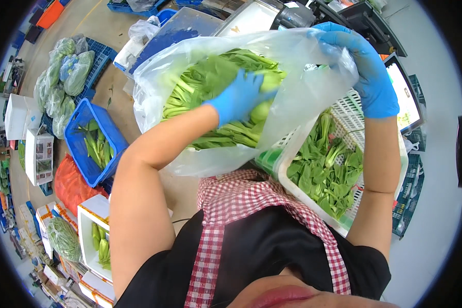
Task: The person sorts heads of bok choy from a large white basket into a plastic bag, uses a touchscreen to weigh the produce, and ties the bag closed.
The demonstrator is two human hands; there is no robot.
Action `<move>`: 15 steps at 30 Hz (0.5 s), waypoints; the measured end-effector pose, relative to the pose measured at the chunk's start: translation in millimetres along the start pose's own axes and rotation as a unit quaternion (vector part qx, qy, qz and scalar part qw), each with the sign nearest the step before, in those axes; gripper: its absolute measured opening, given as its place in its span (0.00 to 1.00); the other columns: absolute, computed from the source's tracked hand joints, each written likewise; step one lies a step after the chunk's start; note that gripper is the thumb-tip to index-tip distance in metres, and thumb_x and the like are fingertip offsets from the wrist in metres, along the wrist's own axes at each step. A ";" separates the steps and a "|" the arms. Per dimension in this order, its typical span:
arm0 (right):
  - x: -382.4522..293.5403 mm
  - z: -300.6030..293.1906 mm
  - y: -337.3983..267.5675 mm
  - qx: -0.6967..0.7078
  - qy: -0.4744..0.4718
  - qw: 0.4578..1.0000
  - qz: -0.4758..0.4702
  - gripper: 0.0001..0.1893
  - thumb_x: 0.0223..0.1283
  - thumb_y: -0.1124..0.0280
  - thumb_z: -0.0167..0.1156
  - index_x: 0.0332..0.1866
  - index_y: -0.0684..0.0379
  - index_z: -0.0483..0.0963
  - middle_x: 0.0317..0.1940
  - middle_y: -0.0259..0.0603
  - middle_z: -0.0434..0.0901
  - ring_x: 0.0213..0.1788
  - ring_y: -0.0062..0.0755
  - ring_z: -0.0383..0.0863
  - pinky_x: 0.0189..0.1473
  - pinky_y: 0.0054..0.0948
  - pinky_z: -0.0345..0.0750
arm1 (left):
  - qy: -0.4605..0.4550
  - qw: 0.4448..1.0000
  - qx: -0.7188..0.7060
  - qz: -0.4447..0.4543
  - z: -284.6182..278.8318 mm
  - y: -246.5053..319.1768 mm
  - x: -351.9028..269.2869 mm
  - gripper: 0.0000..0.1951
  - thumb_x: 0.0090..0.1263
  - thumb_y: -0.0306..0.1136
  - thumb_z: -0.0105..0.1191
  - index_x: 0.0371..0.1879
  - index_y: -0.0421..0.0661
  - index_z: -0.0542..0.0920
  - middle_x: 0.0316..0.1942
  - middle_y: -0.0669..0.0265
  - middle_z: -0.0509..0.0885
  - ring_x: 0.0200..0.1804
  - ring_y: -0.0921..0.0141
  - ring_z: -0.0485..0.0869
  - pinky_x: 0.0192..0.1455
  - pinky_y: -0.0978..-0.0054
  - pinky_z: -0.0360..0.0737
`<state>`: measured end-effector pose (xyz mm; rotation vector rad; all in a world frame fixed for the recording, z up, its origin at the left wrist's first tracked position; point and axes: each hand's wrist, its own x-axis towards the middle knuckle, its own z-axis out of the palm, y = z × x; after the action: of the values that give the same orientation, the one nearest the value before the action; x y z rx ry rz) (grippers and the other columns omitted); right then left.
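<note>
A large translucent plastic bag [292, 104] gapes before me, filled with leafy greens [231, 134] that have pale green stalks. Inside its mouth is my left hand [240, 98], in a blue glove and blurred by motion, fingers spread over the greens. Some leaves and stalks beside it are blurred too; whether it grips any cannot be told. My right hand [364, 71], also gloved in blue, pinches the bag's gathered edge at the upper right. Below that arm, a white plastic basket [288, 184] holds loose leafy greens [327, 169], partly behind the bag.
At left stand a blue crate [73, 131] with green vegetables, a red mesh sack [75, 184], foam boxes [92, 208] and bagged greens [54, 92] on a blue pallet [96, 57]. A lit screen [404, 94] is at right, with dark green crates [408, 200] near it.
</note>
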<state>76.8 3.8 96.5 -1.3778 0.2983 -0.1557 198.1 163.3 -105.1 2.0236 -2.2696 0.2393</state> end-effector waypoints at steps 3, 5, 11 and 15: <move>-6.7 -31.7 9.8 0.001 0.026 1.000 -0.012 0.12 0.53 0.74 0.58 0.43 0.64 0.78 0.40 0.37 0.81 0.42 0.23 0.79 0.48 0.23 0.76 | -0.012 0.996 0.039 0.083 38.0 12.4 -20.4 0.34 0.52 0.35 0.56 0.63 0.61 0.64 0.65 0.46 0.58 0.61 0.55 0.64 0.61 0.52 0.58; -18.6 -21.0 6.0 -0.059 0.029 0.996 -0.054 0.11 0.54 0.74 0.59 0.43 0.63 0.78 0.39 0.36 0.81 0.42 0.23 0.79 0.48 0.23 0.76 | -0.053 0.994 -0.090 0.017 26.1 5.7 -32.5 0.33 0.50 0.34 0.57 0.61 0.59 0.67 0.67 0.45 0.53 0.67 0.52 0.57 0.65 0.50 0.53; -89.3 -119.0 7.9 -0.365 0.072 0.926 0.066 0.16 0.60 0.63 0.55 0.49 0.61 0.76 0.46 0.39 0.78 0.47 0.27 0.78 0.50 0.25 0.75 | -0.100 0.981 -0.154 0.056 -25.4 7.0 -30.9 0.32 0.47 0.30 0.57 0.58 0.54 0.71 0.67 0.50 0.55 0.68 0.49 0.54 0.67 0.47 0.51; -135.4 -203.9 151.1 -0.435 0.087 0.830 0.337 0.27 0.56 0.56 0.59 0.57 0.63 0.69 0.46 0.46 0.77 0.43 0.31 0.80 0.42 0.27 0.78 | -0.173 0.981 -0.090 0.015 -79.5 19.1 -29.7 0.31 0.52 0.28 0.53 0.61 0.58 0.68 0.65 0.59 0.63 0.67 0.51 0.57 0.68 0.48 0.49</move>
<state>-122.8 -121.2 -68.7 -2.0637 1.0890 0.5172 179.8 208.5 -33.1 2.0702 -2.4077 -0.3335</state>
